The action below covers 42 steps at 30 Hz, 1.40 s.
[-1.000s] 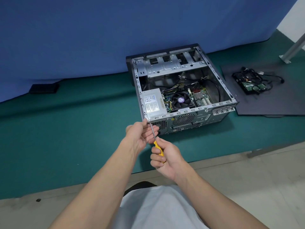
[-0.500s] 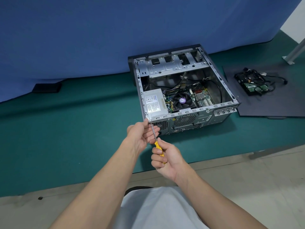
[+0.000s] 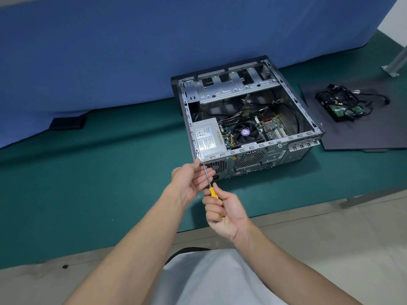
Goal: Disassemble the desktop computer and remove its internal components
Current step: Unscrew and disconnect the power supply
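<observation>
The case [image 3: 275, 158] lies open side up on a green, felt-like mat [image 3: 88, 183], close to a blue cloth backdrop [image 3: 154, 51]. The mat ends at a beige, hard floor [image 3: 330, 238]. A black block [image 3: 67, 123] sits at the backdrop's hem.

The case is bare grey sheet metal with slotted rims and perforated rear grilles. Inside, at the near left corner, sits a boxy silver power supply [image 3: 207, 137]; its white label carries print too small to read. Beside it is a black round fan [image 3: 245, 133] with a purple hub sticker.

The right hand [image 3: 224, 214] clenches the yellow handle of the screwdriver [image 3: 212, 191]. The left hand [image 3: 189, 181] pinches the steel shaft, whose tip meets the case's near left corner.

To the right, a flat black panel [image 3: 363, 133] carries a drive [image 3: 343, 106] tangled in black cables.
</observation>
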### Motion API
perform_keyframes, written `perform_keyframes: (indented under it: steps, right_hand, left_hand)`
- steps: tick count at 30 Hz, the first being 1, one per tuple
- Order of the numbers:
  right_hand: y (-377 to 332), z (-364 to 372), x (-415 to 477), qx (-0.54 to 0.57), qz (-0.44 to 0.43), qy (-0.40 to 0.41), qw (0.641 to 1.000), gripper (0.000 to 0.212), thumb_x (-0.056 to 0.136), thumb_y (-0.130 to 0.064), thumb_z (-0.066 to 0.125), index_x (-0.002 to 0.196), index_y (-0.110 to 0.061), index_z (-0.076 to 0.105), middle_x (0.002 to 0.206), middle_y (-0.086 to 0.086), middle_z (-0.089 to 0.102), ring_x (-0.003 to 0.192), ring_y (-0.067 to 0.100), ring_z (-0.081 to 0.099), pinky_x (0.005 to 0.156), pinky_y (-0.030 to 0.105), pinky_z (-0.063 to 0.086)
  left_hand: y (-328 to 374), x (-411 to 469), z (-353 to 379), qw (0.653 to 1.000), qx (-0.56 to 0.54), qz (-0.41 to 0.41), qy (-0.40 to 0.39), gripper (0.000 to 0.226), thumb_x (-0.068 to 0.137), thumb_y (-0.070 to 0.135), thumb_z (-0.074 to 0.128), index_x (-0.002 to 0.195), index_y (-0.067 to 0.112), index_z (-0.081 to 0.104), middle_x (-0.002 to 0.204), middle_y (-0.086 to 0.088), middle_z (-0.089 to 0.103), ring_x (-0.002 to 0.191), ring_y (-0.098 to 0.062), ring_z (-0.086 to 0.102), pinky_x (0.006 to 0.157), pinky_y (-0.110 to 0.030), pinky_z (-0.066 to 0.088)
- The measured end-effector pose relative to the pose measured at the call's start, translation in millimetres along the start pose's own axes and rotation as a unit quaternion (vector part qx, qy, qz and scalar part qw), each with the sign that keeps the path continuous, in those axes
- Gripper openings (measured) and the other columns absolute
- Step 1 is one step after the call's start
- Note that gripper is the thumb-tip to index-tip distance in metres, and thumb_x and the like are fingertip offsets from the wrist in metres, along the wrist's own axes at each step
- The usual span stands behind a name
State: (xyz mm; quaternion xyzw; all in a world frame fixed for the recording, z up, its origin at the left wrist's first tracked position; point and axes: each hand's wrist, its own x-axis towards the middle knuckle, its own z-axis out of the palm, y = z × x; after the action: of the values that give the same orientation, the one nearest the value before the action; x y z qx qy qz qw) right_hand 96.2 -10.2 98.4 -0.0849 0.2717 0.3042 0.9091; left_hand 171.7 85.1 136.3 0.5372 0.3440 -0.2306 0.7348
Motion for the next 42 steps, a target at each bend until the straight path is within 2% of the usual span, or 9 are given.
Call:
perform_keyframes:
  steps: [7, 11, 13, 18, 22, 25, 32, 39, 42]
  right_hand:
    - [16.4, 20.6, 8.1, -0.33, -0.156, 0.21, 0.907, 0.035, 0.104, -0.033, 0.034, 0.075, -0.014, 0.04, 0.047, -0.005, 0.028, 0.033, 0.008, 0.021, 0.035, 0.018, 0.017]
    - [26.6, 21.8, 13.2, -0.7, -0.195, 0.331, 0.602, 0.027, 0.102, -0.021, 0.031, 0.099, -0.003, 0.051, 0.097, 0.018, 0.062, 0.087, 0.034, 0.06, 0.062, 0.033, 0.035]
    - [29.3, 23.6, 14.0, -0.732, -0.215, 0.349, 0.545, 0.022, 0.1, -0.018, 0.035, 0.105, -0.001, 0.048, 0.107, 0.021, 0.061, 0.097, 0.038, 0.06, 0.067, 0.037, 0.041]
    - [23.6, 23.1, 13.2, -0.691, -0.209, 0.328, 0.609, 0.033, 0.102, -0.033, 0.036, 0.101, -0.004, 0.051, 0.1, 0.019, 0.06, 0.093, 0.036, 0.057, 0.067, 0.035, 0.038]
    - [1.7, 20.2, 0.5, -0.395, -0.139, 0.199, 0.886, 0.033, 0.098, -0.039, 0.049, 0.08, -0.012, 0.048, 0.065, 0.007, 0.044, 0.048, 0.017, 0.041, 0.043, 0.024, 0.035]
    - [-12.9, 6.0, -21.2, -0.247, 0.015, 0.069, 0.966, 0.036, 0.095, -0.042, 0.052, 0.087, -0.007, 0.061, 0.075, 0.011, 0.058, 0.055, 0.018, 0.05, 0.045, 0.023, 0.039]
    - [-12.4, 1.0, -30.2, -0.321, -0.025, 0.03, 0.946, 0.009, 0.095, -0.007, 0.049, 0.095, 0.001, 0.054, 0.074, 0.015, 0.063, 0.049, 0.015, 0.055, 0.043, 0.019, 0.043]
    - [18.8, 16.5, -16.3, -0.747, -0.173, 0.284, 0.576, 0.016, 0.09, -0.027, 0.055, 0.087, -0.012, 0.051, 0.088, 0.016, 0.066, 0.07, 0.024, 0.067, 0.059, 0.028, 0.051]
    - [8.1, 16.5, -20.8, -0.685, -0.163, 0.227, 0.673, 0.016, 0.088, -0.021, 0.061, 0.085, -0.012, 0.049, 0.072, 0.01, 0.067, 0.049, 0.016, 0.063, 0.044, 0.021, 0.041]
  left_hand:
    - [-2.3, 2.0, 0.8, 1.0, 0.006, 0.006, 0.005, 0.033, 0.096, 0.019, 0.059, 0.11, -0.01, 0.06, 0.085, -0.021, 0.073, 0.069, -0.024, 0.073, 0.056, -0.029, 0.059]
    - [-2.8, 2.4, 0.0, 1.0, 0.006, 0.007, 0.009, 0.031, 0.096, 0.019, 0.06, 0.106, -0.01, 0.062, 0.087, -0.022, 0.073, 0.071, -0.026, 0.074, 0.055, -0.031, 0.059]
    - [-3.3, 3.4, 0.1, 1.0, 0.003, 0.008, 0.014, 0.029, 0.096, 0.018, 0.06, 0.102, -0.009, 0.062, 0.085, -0.022, 0.073, 0.071, -0.026, 0.074, 0.054, -0.03, 0.059]
    - [-6.8, 2.2, 0.0, 0.999, 0.016, 0.027, 0.01, 0.009, 0.086, -0.003, 0.067, 0.091, -0.01, 0.064, 0.075, -0.02, 0.072, 0.063, -0.023, 0.072, 0.059, -0.028, 0.06]
    - [-12.8, 2.5, 5.6, 0.997, 0.001, 0.062, 0.037, 0.014, 0.079, -0.02, 0.063, 0.084, -0.007, 0.059, 0.067, -0.019, 0.068, 0.058, -0.021, 0.07, 0.055, -0.026, 0.059]
    - [-15.1, 4.0, 7.0, 0.997, -0.02, 0.06, 0.038, 0.013, 0.083, -0.019, 0.059, 0.091, -0.009, 0.058, 0.071, -0.021, 0.069, 0.06, -0.023, 0.071, 0.057, -0.026, 0.059]
    - [-13.3, 3.4, 5.3, 0.997, -0.027, 0.063, 0.035, 0.011, 0.085, -0.019, 0.056, 0.087, -0.009, 0.057, 0.075, -0.023, 0.069, 0.064, -0.025, 0.072, 0.061, -0.028, 0.06]
    - [-15.8, -0.7, 7.6, 0.995, -0.011, 0.08, 0.051, 0.017, 0.08, -0.021, 0.061, 0.09, -0.006, 0.057, 0.083, -0.024, 0.069, 0.068, -0.025, 0.072, 0.062, -0.027, 0.06]
    - [-15.0, -1.2, 9.5, 0.995, -0.013, 0.082, 0.061, 0.015, 0.084, -0.021, 0.057, 0.088, -0.006, 0.057, 0.083, -0.024, 0.068, 0.071, -0.027, 0.071, 0.059, -0.025, 0.06]
